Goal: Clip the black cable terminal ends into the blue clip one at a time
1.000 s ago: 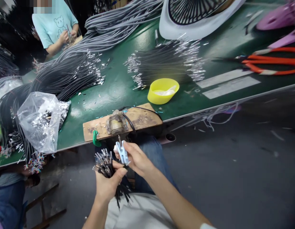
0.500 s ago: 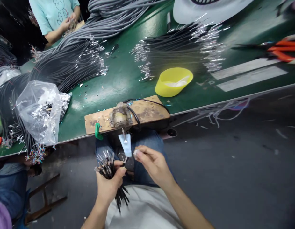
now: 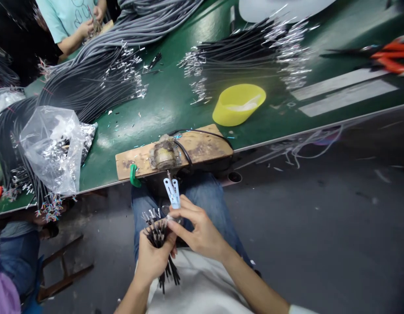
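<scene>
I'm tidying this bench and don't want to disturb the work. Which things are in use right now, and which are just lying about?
In use:
left hand gripping a bundle of short black wires
right hand at the wire tips
light blue clip hanging from the small motor on the wooden board

Lying about:
yellow bowl
plastic bag
orange scissors
long cable piles

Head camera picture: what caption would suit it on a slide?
Left hand grips a bundle of wires; right hand picks at its tips.
</scene>
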A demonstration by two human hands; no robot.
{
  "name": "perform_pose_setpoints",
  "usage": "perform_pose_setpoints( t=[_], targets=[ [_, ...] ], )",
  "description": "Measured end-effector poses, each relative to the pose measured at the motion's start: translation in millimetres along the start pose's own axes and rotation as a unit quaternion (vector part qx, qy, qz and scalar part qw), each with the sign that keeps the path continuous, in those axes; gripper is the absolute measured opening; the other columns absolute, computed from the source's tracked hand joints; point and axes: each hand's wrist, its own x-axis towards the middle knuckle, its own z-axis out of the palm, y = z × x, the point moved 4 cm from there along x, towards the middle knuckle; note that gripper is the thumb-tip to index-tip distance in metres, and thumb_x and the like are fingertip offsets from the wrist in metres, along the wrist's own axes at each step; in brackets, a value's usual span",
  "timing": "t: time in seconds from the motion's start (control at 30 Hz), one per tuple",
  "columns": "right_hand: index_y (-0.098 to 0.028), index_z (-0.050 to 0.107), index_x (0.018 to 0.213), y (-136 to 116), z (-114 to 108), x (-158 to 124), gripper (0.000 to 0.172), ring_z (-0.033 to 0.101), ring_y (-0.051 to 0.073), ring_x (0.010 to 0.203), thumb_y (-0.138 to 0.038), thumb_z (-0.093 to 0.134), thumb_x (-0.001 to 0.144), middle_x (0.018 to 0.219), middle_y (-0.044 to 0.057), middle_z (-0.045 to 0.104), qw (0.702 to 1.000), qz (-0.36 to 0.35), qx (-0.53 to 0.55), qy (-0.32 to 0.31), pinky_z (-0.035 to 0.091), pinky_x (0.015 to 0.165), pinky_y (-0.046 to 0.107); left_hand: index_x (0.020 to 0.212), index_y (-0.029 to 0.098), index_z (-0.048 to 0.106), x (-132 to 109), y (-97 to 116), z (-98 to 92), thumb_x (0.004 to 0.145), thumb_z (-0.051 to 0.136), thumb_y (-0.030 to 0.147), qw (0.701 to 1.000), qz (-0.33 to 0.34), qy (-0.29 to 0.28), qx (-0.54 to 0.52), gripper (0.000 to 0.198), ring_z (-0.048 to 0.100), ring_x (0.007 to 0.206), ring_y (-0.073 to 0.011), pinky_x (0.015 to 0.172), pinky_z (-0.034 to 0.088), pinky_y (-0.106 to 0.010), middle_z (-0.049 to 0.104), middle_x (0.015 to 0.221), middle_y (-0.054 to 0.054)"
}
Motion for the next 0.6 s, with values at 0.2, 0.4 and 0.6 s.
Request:
perform_pose_setpoints(
  t=[0.2,0.4,0.6],
  targets=[
    [-0.018,0.053,0.066,-8.9,-2.4,-6.3,0.014,0.046,0.014,0.065,-0.010,0.057,0.076,0.064,0.001,0.053,0.994,-0.045,-0.028,0.094,0.040,0.060,0.029,0.074,0.015,0.055,4.2,-8.8,-2.2,0.065,0.069,0.046,0.999,0.003,0.023,-0.038,0.035,0.033,0.037,-0.0037,0.039,0.027,-0.019,0.042,0.044,0.006],
    [-0.019,0.057,0.065,-1.9,-1.4,-11.1,0.015,0.048,0.012,0.062,-0.006,0.058,0.073,0.062,0.000,0.055,0.986,-0.023,0.060,0.154,0.041,0.058,0.026,0.071,0.017,0.049,5.5,-13.5,-1.7,0.058,0.072,0.050,0.995,-0.011,0.031,-0.097,0.042,0.037,0.040,-0.0035,0.038,0.031,-0.020,0.044,0.054,0.005],
    [-0.017,0.057,0.052,21.2,16.1,-17.1,0.022,0.048,0.010,0.047,-0.026,0.062,0.071,0.063,0.000,0.050,0.922,0.215,0.316,0.064,0.041,0.044,0.024,0.062,0.014,0.056,0.8,-8.6,7.8,0.059,0.069,0.055,0.993,-0.034,-0.012,-0.109,0.044,0.040,0.037,-0.0063,0.037,0.033,-0.022,0.042,0.043,0.003]
  ],
)
